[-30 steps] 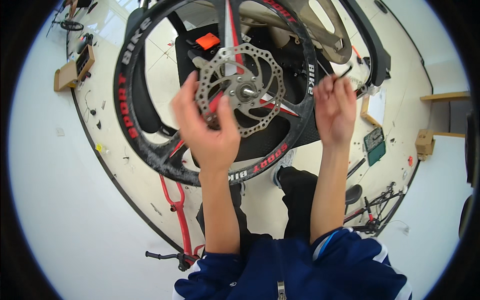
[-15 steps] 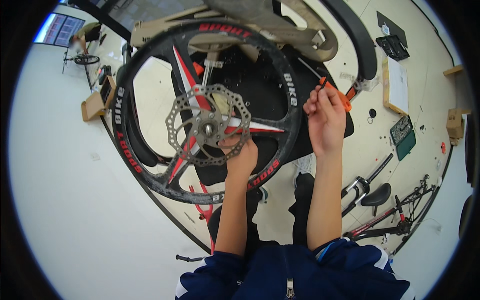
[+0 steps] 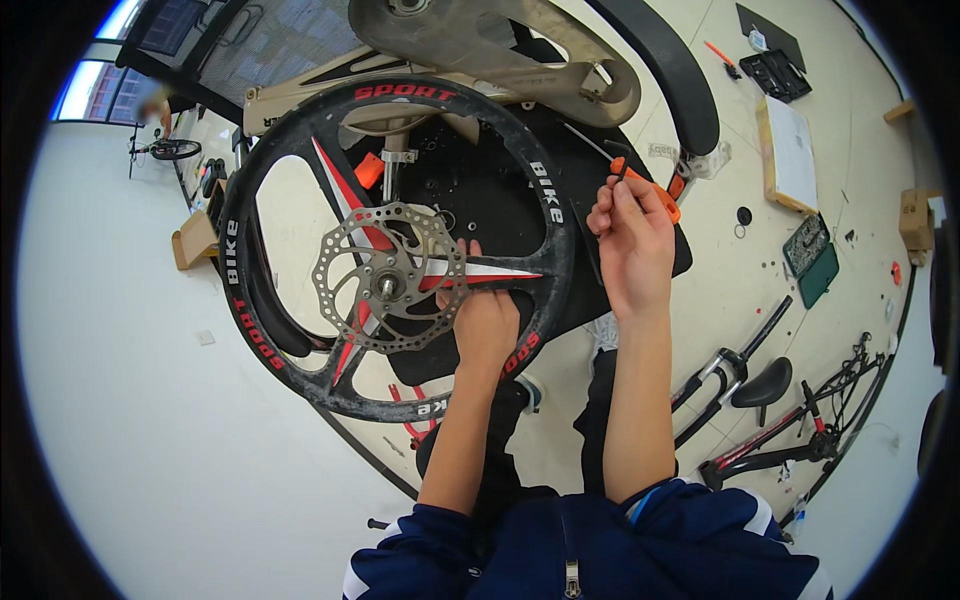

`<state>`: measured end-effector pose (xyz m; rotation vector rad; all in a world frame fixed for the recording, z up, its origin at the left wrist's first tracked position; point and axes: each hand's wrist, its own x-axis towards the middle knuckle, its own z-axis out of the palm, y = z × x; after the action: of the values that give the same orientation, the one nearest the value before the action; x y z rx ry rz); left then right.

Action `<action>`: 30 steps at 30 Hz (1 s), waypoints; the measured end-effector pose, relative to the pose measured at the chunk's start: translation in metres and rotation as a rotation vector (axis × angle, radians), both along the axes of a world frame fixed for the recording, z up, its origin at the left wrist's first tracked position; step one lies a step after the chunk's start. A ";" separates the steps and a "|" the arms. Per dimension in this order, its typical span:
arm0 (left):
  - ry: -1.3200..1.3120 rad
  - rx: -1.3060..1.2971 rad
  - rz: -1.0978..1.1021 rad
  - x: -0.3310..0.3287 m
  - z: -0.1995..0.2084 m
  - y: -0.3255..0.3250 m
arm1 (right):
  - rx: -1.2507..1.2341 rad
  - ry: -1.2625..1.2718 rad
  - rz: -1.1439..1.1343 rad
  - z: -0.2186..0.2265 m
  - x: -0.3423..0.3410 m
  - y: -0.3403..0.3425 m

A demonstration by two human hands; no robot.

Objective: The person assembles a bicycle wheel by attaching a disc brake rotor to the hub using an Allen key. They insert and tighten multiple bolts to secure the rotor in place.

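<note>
A black three-spoke bicycle wheel [image 3: 556, 262] with red and white spoke accents is tilted up before me over a black seat. A silver brake disc [image 3: 447, 250] is bolted around its hub [image 3: 387, 287]. My left hand [image 3: 487, 325] is closed round the right-hand spoke, partly behind the disc, with fingertips showing above it. To the right of the rim, my right hand [image 3: 640, 240] is raised, palm toward me. It pinches a small black hex key [image 3: 622, 172] between thumb and fingers. Behind that hand is a screwdriver with an orange handle [image 3: 672, 206].
Beneath the wheel is a black chair seat [image 3: 590, 285], with small metal parts on it. A beige bicycle frame part [image 3: 500, 50] lies beyond. On the right floor are a green case [image 3: 820, 275], a fork [image 3: 722, 375], a saddle [image 3: 765, 385] and a bike frame [image 3: 775, 455].
The view has shifted; the wheel now sits further left and slightly lower. More of my left fingertips shows above the spoke. My right hand keeps its pinch on the hex key.
</note>
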<state>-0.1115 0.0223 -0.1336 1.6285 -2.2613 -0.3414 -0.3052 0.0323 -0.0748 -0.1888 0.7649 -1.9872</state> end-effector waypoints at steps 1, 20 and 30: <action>-0.002 -0.021 0.002 0.002 0.000 -0.001 | 0.007 -0.004 -0.008 0.001 0.000 0.000; -0.266 -0.237 -0.010 0.098 -0.043 -0.060 | 0.127 0.031 0.087 -0.002 0.013 -0.004; -0.070 -0.194 -0.116 0.070 -0.015 -0.044 | 0.161 0.128 0.142 -0.006 0.027 -0.017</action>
<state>-0.0416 -0.0212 -0.1481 1.4367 -2.3634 -0.0895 -0.2780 0.0148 -0.0810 -0.2697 0.9631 -1.7833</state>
